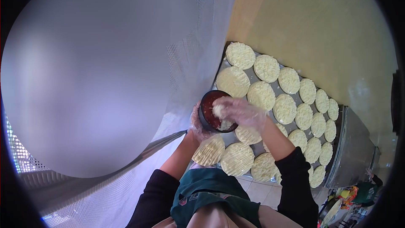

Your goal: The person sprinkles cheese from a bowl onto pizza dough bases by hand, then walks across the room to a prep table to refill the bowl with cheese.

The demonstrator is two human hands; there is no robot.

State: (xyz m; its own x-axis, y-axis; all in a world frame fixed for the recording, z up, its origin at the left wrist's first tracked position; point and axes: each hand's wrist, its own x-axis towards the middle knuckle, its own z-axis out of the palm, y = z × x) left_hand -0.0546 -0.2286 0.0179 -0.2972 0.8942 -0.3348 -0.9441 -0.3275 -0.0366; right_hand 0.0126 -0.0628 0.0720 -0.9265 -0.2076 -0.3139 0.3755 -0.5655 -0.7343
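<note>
A dark round bowl with a red inside [209,109] is held at its left side by my left hand [196,120], which wears a clear plastic glove. My right hand [241,112], gloved too, reaches over the bowl's right rim with its fingers closed on white shreds [219,110]. More white shreds [225,125] lie at the bottom of the bowl. Around and beyond the bowl are several pale round discs topped with white shreds [261,96]. One disc [233,82] just above the bowl looks smoother, with little on top.
The discs stand in rows on a metal table [273,85] along a yellowish wall [312,29]. White netting [185,76] hangs at the left. A metal cabinet [354,147] adjoins the table's far right end. At the lower right is another person in green [365,192].
</note>
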